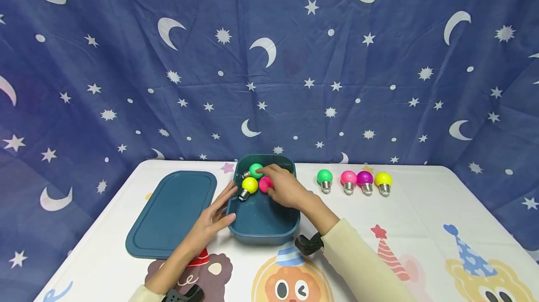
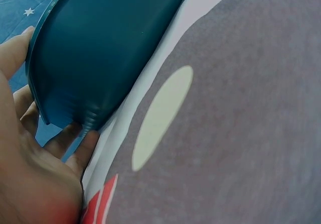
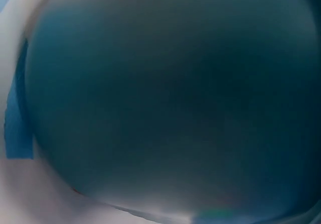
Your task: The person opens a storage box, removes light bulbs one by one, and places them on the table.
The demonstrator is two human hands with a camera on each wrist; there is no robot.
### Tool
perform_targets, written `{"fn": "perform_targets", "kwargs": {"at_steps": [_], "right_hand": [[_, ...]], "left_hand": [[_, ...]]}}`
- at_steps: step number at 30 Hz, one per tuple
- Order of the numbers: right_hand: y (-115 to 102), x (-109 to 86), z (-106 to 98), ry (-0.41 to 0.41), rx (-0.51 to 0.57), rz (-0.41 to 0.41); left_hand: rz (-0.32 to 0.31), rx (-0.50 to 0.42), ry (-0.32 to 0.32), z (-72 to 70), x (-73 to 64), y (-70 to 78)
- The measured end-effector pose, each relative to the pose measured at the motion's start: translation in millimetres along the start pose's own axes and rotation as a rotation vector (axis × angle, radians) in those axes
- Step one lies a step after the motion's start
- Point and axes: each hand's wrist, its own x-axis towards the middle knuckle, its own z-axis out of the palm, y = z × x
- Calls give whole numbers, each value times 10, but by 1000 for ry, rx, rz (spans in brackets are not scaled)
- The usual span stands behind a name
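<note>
Behind the box [image 1: 265, 238] hangs a blue cloth [image 1: 294, 21] with moons and stars; the white table [image 1: 332, 220] carries the box itself, and the lid [image 1: 172, 213] lies flat to the left of the box. The right hand [image 1: 287, 189] reaches into the box over its right rim, fingers bent over a pink bulb [image 1: 265, 183] inside; whether they grasp it or merely touch it I cannot tell, as the right wrist view is too blurred to help. The left hand [image 1: 210, 221] lies along the left wall of the box, its fingers spread and steadying rather than clenched. Also in the box, toward its far left, are a green bulb [image 1: 255, 170] just beside the right fingertips and a yellow bulb [image 1: 250, 185] near the left wall; a sliver of another yellow thing shows past the right hand. To the right of the box lies a row: a second green bulb [image 1: 324, 176], then, a little apart, a second pink bulb [image 1: 348, 177], a purple bulb [image 1: 364, 178] and a second yellow bulb [image 1: 383, 179]. The round ends would probably roll or slip if pinched off-centre, so the pink one could knock its neighbours in the box. The right forearm, crossing the box's right side, might jog the rim if raised too little, or brush the row if it swung wide; uneven pressure from the left could slide the box.
</note>
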Motion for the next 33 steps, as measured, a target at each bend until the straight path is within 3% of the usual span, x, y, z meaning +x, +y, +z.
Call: {"fn": "perform_targets", "kwargs": {"at_steps": [7, 16, 24, 33], "right_hand": [[-22, -25, -25, -55, -42, -28], [-64, -64, -43, -145, -6, -16], [-78, -54, 8, -157, -55, -94], [-120, -59, 47, -186, -5, -75]], "left_hand": [[1, -4, 0, 6, 0, 1], [7, -11, -3, 6, -1, 16], [4, -18, -5, 9, -1, 2], [11, -28, -2, 12, -3, -9]]}}
